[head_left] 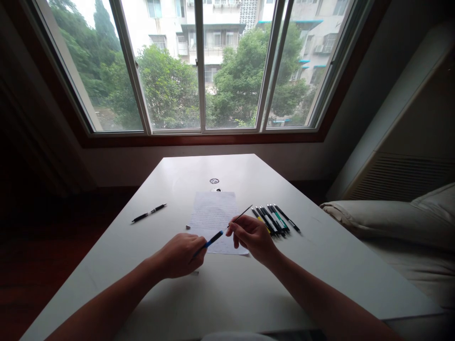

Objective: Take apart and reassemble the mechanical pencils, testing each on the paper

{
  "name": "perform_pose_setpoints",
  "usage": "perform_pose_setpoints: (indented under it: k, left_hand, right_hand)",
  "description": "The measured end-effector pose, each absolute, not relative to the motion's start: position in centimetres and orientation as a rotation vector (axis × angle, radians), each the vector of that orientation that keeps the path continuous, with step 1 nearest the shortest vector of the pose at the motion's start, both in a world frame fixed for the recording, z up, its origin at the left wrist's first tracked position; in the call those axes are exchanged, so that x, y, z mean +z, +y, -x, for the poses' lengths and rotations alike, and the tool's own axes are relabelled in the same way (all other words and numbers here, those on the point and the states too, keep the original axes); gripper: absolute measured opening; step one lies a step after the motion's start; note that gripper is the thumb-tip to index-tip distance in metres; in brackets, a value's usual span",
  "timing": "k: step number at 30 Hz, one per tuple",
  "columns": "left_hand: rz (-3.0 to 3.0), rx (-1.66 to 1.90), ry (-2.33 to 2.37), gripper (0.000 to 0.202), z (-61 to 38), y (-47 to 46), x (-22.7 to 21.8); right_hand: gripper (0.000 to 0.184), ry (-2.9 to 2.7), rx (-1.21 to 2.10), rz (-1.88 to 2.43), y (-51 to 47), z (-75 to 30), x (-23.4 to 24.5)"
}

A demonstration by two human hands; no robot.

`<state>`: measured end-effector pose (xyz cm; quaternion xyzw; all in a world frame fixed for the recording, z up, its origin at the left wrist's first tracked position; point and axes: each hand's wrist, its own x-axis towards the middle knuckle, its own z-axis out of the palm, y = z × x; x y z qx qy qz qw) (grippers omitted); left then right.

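In the head view, I have the left hand (pixel 186 255) closed round a blue pen (pixel 214 237), tilted above the lower part of a written sheet (pixel 213 208). My right hand (pixel 250 232) pinches a slim dark rod (pixel 245 212), probably an ink refill; I can't tell whether its lower end touches the pen's tip. Just beyond that hand, a row of pens (pixel 274 219) lies on the white worktop (pixel 106 289). A black pen (pixel 148 213) lies apart, left of the sheet.
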<state>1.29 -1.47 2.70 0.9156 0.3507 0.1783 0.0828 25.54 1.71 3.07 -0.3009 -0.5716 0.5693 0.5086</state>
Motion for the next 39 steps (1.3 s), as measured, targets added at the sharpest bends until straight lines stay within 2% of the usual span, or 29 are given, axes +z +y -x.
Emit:
perform_pose_setpoints:
  k: [8, 13, 18, 23, 26, 31, 39]
  left_hand:
    - [-2.745, 0.542, 1.066, 0.017, -1.2, -1.4, 2.6]
    - [-2.765, 0.544, 1.079, 0.017, -1.1, -1.4, 2.5]
    - [-2.770, 0.557, 1.085, 0.018, -1.1, -1.5, 2.0]
    - [-2.710, 0.510, 1.062, 0.015, -0.8, -1.6, 2.5]
    - [-2.605, 0.445, 1.131, 0.024, 0.1, -1.5, 3.4]
    - [-2.505, 0.275, 1.160, 0.007, 1.6, -1.5, 4.8]
    - [-2.440, 0.059, 1.080, 0.005, 1.2, -1.8, 4.5]
  right_hand:
    - [0.028, -1.387, 1.322, 0.757, 1.6, -25.4, 3.1]
    - [0.026, -1.476, 1.402, 0.687, 1.8, -25.5, 2.1]
    - [0.051, -1.609, 1.523, 0.671, 1.5, -24.8, 0.9]
    - [0.030, -1.686, 1.493, 0.652, 0.9, -24.2, 1.2]
    - [0.025, -1.635, 1.403, 0.686, 1.2, -24.6, 1.7]
    - [0.025, -1.527, 1.241, 0.753, 2.4, -26.0, 2.0]
    - [0.026, -1.564, 1.183, 0.776, 2.4, -25.9, 1.7]
